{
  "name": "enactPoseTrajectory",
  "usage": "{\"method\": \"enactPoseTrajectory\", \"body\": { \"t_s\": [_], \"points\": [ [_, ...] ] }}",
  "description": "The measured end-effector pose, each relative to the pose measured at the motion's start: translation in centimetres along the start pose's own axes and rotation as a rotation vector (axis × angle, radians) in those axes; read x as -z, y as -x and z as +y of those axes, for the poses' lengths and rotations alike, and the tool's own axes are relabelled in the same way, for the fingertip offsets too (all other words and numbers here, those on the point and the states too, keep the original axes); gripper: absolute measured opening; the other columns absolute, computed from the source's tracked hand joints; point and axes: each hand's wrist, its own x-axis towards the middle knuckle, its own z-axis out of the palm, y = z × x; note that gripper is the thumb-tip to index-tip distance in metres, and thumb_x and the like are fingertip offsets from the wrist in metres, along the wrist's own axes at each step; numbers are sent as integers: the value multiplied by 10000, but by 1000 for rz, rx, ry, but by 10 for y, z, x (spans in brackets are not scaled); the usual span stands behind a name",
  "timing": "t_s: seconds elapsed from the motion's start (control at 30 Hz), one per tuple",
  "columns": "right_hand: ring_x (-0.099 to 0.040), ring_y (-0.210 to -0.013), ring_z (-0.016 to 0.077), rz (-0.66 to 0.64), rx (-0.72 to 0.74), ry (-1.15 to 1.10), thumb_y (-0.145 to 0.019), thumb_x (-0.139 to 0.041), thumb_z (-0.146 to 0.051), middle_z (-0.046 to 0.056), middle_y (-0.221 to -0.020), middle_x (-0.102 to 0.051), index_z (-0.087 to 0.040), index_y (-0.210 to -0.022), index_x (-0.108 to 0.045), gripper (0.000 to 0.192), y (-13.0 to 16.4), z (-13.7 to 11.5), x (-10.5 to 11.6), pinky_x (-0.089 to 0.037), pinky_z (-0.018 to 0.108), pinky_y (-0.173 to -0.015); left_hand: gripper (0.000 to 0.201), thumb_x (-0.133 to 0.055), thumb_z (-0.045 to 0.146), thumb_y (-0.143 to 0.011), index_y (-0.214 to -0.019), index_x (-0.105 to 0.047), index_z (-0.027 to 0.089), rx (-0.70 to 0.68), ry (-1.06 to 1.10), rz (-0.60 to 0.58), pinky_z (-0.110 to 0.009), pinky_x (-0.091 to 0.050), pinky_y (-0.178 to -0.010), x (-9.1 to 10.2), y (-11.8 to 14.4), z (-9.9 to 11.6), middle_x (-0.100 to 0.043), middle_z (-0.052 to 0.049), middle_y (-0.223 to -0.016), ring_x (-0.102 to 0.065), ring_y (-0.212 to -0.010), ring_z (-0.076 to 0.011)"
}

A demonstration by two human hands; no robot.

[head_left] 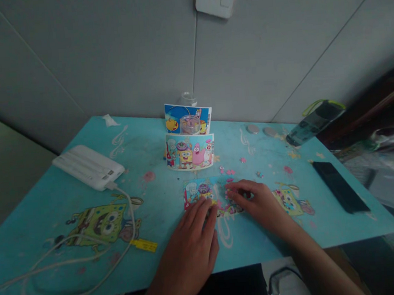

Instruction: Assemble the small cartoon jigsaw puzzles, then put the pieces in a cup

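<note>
The small jigsaw puzzle [210, 197] lay flat near the front middle of the turquoise table [44, 196], partly assembled. The left hand [191, 245] rested with flat, spread fingers on its lower left part, holding nothing — it seemed only to press the puzzle down. The right hand [261, 201] touched the right edge with its fingertips; whether they pinched a piece, I could not tell. The step looked like fitting a piece at that edge; the next move would need careful alignment. The reference picture [189, 151] stood behind — cartoon figures, no readable writing.
</note>
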Motion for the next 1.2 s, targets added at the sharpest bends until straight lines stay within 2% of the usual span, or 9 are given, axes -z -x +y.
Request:
{"method": "enactPoseTrajectory", "body": {
  "t_s": [0.23,0.4,0.53,0.7,0.9,1.2],
  "points": [
    [-651,-675,159,-68,27,127,-906,-634,-274,22,-817,-757,-225,-987,-783,176,-19,-10,-8,-516,291,-657,512,-491,170,-944,-1453,-447,157,-3,-7,0,-531,-421,-1149,0,-1,-1,-445,-142,-1522,-397,-1428,-308],
    [-690,-721,183,-168,12,-3,-932,-615,-326,23,-858,-779,-245,-1064,-785,230,-25,-6,-11,-560,313,-689,507,-481,174,-951,-1457,-443,161,9,1,-8,-528,-431,-1142,2,-1,0,-440,-138,-1529,-394,-1430,-307],
    [-716,-812,200,-178,-30,-76,-931,-612,-305,21,-937,-788,-254,-1088,-778,234,-24,-3,-9,-576,345,-782,526,-487,172,-947,-1470,-429,163,20,11,-29,-520,-395,-1174,2,-1,0,-425,-125,-1542,-376,-1442,-294],
    [-709,-793,197,-167,-52,-66,-934,-601,-320,16,-906,-783,-244,-1085,-774,242,-23,-2,-7,-575,335,-748,524,-475,171,-956,-1477,-420,164,28,19,-37,-524,-393,-1174,2,-1,0,-416,-123,-1549,-367,-1447,-294],
    [-702,-802,199,-117,-19,-30,-927,-612,-320,29,-912,-776,-238,-1030,-771,207,-21,0,-7,-575,338,-743,518,-467,166,-958,-1474,-424,162,23,30,-31,-527,-379,-1182,2,-1,1,-428,-127,-1538,-362,-1450,-295],
    [-715,-838,207,-143,59,-15,-933,-606,-269,45,-954,-779,-259,-1075,-778,223,-22,0,-13,-574,367,-803,512,-476,189,-965,-1475,-426,165,37,16,-60,-510,-374,-1192,6,-3,2,-420,-114,-1542,-368,-1443,-287]
  ]
}}
